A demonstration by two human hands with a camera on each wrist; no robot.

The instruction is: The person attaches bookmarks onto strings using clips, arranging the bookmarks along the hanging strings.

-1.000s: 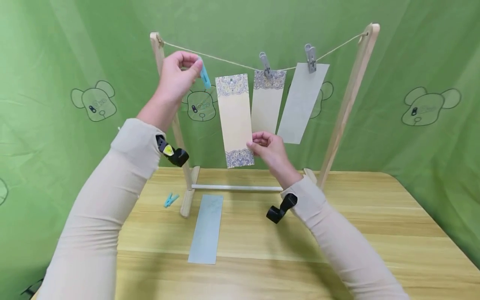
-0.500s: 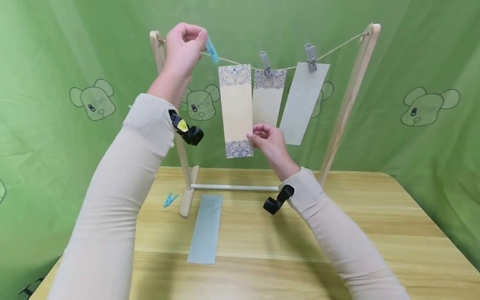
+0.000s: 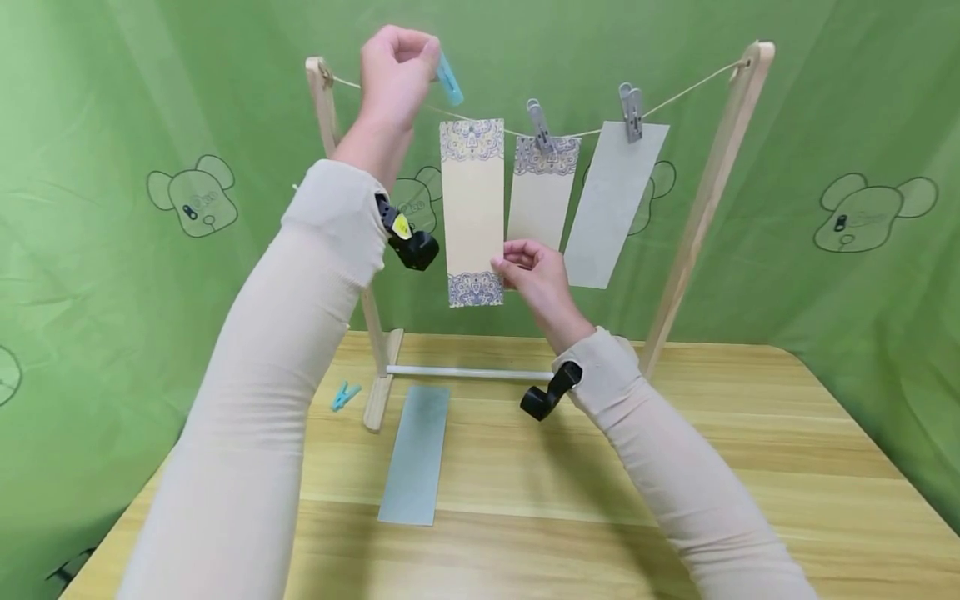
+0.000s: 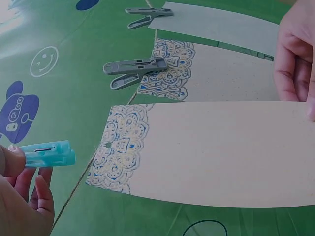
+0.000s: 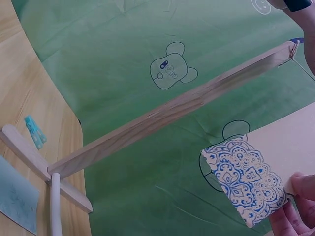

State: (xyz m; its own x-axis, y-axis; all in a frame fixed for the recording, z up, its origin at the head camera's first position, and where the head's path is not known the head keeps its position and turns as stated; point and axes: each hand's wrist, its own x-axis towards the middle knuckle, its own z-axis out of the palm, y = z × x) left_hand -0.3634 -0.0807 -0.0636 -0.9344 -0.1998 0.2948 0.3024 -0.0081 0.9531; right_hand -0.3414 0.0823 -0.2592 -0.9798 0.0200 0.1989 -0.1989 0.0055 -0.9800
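Observation:
My left hand [image 3: 397,71] pinches a light blue clothespin [image 3: 449,79] by its handle end, just above the string [image 3: 701,83] and up and left of a cream paper strip. That strip [image 3: 472,200] has blue-and-yellow lace patterns at both ends, and its top edge overlaps the string. Low on its right edge, my right hand [image 3: 536,275] pinches it between thumb and fingers. To the right, a grey clothespin [image 4: 135,71] clips a similar patterned strip [image 3: 543,187] to the string. Another grey clothespin [image 3: 631,112] clips a plain pale strip [image 3: 617,204].
The string hangs between two wooden posts [image 3: 705,208] joined low down by a white rod [image 3: 468,372]. On the wooden table [image 3: 675,467] lie a pale blue strip [image 3: 415,454] and a second light blue clothespin [image 3: 345,396]. A green curtain [image 3: 97,275] hangs behind.
My left hand has risen and moved right with the clothespin, from below the string to above it. My right hand has lifted the patterned strip until its top meets the string.

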